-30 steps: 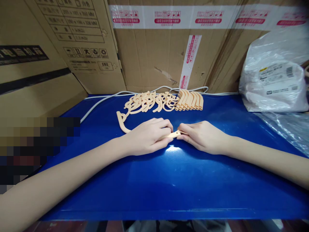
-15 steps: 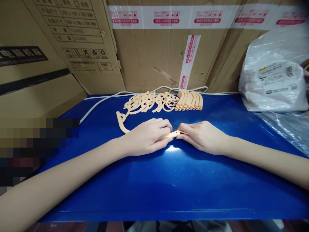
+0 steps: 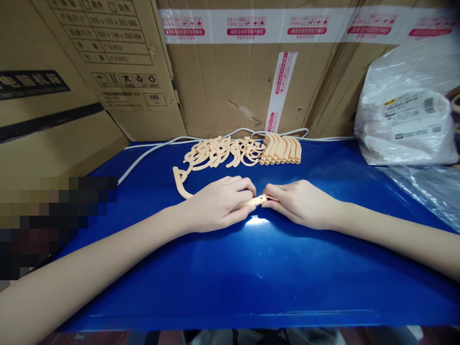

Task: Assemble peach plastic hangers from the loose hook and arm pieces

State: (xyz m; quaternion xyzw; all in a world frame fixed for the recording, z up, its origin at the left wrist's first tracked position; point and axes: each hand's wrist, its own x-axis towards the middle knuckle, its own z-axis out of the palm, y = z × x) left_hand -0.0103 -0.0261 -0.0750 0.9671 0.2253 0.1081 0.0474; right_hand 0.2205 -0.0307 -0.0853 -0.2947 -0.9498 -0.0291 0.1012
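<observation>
Beige, the slim piece [image 3: 256,200] spans the gap between left hand [image 3: 221,203] and right hand [image 3: 305,204], both hands pinching it.

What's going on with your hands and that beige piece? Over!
Left hand grips beige piece. Right hand pinching at its holed end. Pile of beige parts lies beyond both hands.

The brown box [image 3: 140,117] on the left has a black strip [image 3: 34,84] with big pale Chinese letters that say 电脑机箱. Its printed chart [image 3: 108,33] shows 1.9(KG) and 2.3(KG), and "MM" ends the blurry size rows. Under that are little picture signs [image 3: 124,80], with an umbrella and recycling arrows. The white tape [image 3: 273,36] on the back box [image 3: 223,86] has red Chinese labels, too small to read. The plastic bag [image 3: 395,143] has a label [image 3: 409,117] with a barcode [image 3: 429,105] and blurry words.
</observation>
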